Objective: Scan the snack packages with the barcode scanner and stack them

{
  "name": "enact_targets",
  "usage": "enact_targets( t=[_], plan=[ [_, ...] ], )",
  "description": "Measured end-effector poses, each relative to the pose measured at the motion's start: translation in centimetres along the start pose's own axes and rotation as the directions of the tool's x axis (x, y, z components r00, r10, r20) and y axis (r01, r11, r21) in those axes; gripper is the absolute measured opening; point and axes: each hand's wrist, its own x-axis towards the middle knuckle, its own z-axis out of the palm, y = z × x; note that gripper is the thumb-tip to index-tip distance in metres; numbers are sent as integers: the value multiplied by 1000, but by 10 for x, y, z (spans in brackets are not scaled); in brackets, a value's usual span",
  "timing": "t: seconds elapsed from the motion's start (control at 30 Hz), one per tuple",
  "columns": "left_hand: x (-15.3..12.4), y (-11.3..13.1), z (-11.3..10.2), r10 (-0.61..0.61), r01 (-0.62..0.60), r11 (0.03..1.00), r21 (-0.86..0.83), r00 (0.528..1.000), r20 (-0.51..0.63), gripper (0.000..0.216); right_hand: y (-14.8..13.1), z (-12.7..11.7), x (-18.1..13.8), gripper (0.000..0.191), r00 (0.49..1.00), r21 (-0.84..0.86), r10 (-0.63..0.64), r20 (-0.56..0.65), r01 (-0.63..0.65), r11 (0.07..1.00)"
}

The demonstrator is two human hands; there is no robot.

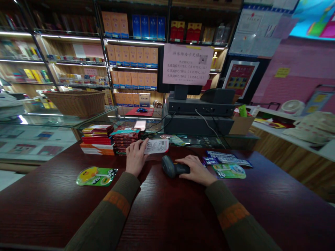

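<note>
My left hand [135, 156] pinches a white printed receipt [157, 146] and holds it just above the dark red wooden counter [167, 209]. My right hand [196, 169] rests on the handle of a grey handheld barcode scanner [170, 166] lying on the counter, its head pointing left toward the receipt. Stacks of red and orange flat packs [98, 139] stand just left of the left hand, with a darker stack [125, 137] beside them.
A yellow-green packet [96, 176] lies left on the counter. Blue and green packets [227, 165] lie right of the scanner. Behind stand a cash register [200, 111] with a pink notice [187, 64], a wicker basket [75, 103] on a glass case, and stocked shelves.
</note>
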Motion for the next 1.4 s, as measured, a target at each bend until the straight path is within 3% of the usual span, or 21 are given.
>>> enact_targets(
  t=[0.37, 0.53, 0.67, 0.8, 1.0, 1.4],
  plan=[
    [0, 1, -1, -9, 9, 1000, -8, 1000, 4, 75, -2, -2, -1, 55, 999, 20, -5, 36, 4, 1000],
    [1, 3, -3, -7, 7, 1000, -19, 1000, 5, 75, -5, -1, 2, 39, 995, 78, 46, -85, -40, 996],
    [2, 5, -4, 4, -4, 999, -46, 1000, -4, 73, -5, 10, 17, 34, 937, 144, 208, -282, -173, 974],
    [3, 9, -3, 25, -26, 998, -63, 999, -26, 70, -5, 17, 35, 33, 831, 303, 356, -427, -240, 922],
    [2, 14, 2, 63, -66, 996, -62, 997, -45, 69, 0, 22, 48, 33, 781, 423, 410, -471, -208, 882],
    [1, 21, 7, 157, -164, 980, -112, 985, -65, 59, -1, 26, 51, 18, 751, 549, 485, -448, -196, 812]
  ],
)
